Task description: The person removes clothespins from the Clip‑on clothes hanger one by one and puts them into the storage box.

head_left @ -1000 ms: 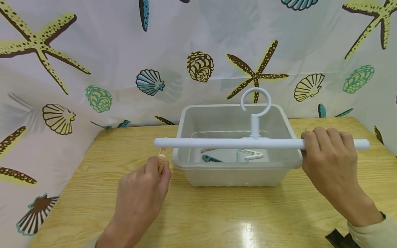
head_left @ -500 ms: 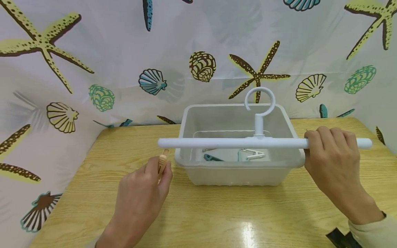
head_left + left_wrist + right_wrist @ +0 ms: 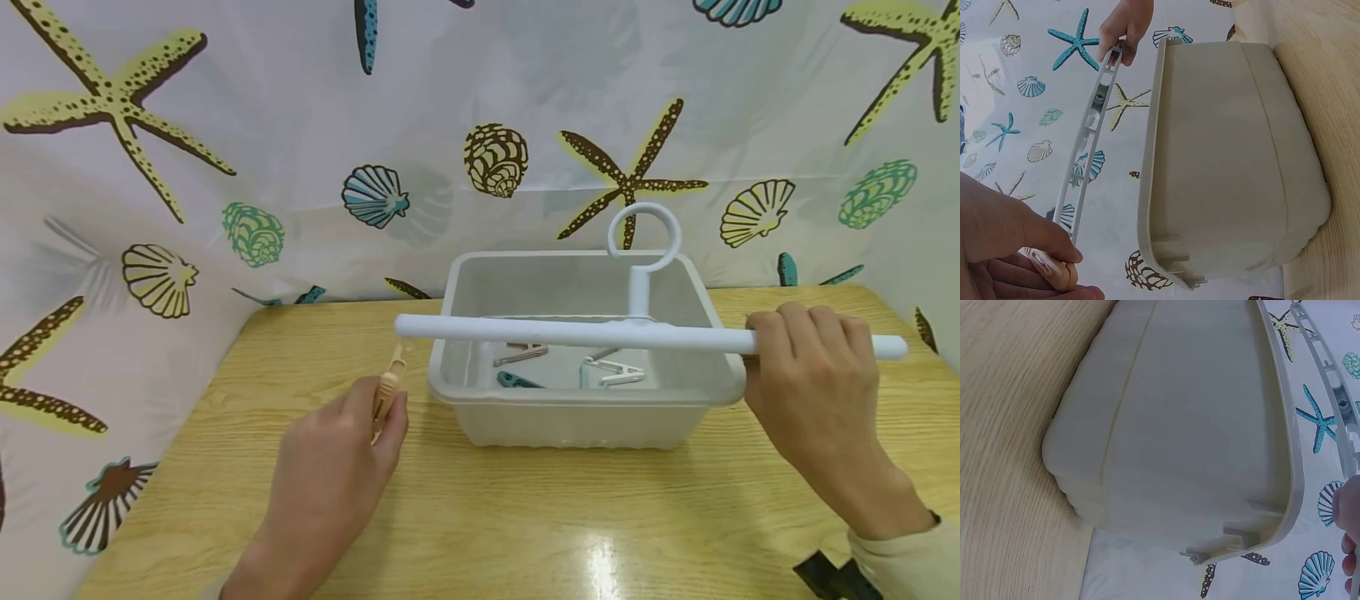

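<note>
A white clothes hanger (image 3: pixel 555 331) with a round hook is held level above the bin. My right hand (image 3: pixel 817 375) grips its bar near the right end, fingers curled over the top. Between thumb and fingers, my left hand (image 3: pixel 333 458) pinches a peach-coloured clothespin (image 3: pixel 387 385), its tip just below the bar's left end. In the left wrist view, the clothespin (image 3: pixel 1059 274) overlaps the near end of the hanger (image 3: pixel 1082 144). The right wrist view catches only part of my right hand (image 3: pixel 1349 509) on the bar, whose underside is hollow and ribbed.
Behind the hanger, a white plastic bin (image 3: pixel 585 397) stands on the wooden table (image 3: pixel 525 517). Inside it lie several clothespins, among them a teal one (image 3: pixel 517 380), a white one (image 3: pixel 618 377) and a brownish-pink one (image 3: pixel 525 353). A shell-patterned cloth (image 3: pixel 442 100) hangs at the back and sides.
The hanger has risen slightly, most at its left end, and shifted right. The clothespin shows more of its length below the bar end. Both hands keep their holds.
</note>
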The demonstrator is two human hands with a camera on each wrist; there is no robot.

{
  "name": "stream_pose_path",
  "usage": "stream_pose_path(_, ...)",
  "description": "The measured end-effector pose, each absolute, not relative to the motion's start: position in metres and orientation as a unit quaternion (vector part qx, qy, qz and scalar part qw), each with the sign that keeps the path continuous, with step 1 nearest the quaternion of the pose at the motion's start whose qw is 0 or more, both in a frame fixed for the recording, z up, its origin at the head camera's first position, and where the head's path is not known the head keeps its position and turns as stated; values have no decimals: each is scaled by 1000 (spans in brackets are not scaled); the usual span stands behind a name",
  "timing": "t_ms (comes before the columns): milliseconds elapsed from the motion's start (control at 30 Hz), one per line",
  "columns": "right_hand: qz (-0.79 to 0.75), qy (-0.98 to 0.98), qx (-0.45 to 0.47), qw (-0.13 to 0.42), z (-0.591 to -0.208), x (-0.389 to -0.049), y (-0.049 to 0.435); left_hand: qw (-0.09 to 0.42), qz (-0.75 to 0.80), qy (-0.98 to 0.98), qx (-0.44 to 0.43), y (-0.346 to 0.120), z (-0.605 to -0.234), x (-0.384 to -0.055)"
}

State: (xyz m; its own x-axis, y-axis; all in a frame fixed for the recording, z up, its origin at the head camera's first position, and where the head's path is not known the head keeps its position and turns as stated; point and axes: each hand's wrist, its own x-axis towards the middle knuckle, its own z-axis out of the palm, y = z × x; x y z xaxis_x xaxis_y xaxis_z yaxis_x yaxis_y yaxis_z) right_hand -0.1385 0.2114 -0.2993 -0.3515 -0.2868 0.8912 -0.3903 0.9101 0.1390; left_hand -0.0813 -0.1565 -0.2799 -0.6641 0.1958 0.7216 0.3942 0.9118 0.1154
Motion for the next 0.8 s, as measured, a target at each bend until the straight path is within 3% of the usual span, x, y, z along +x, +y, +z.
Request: stream_pose_path(800,22,-828,201,523,-296,-133,226,336,-131,-920,-155,-173,-269,-98)
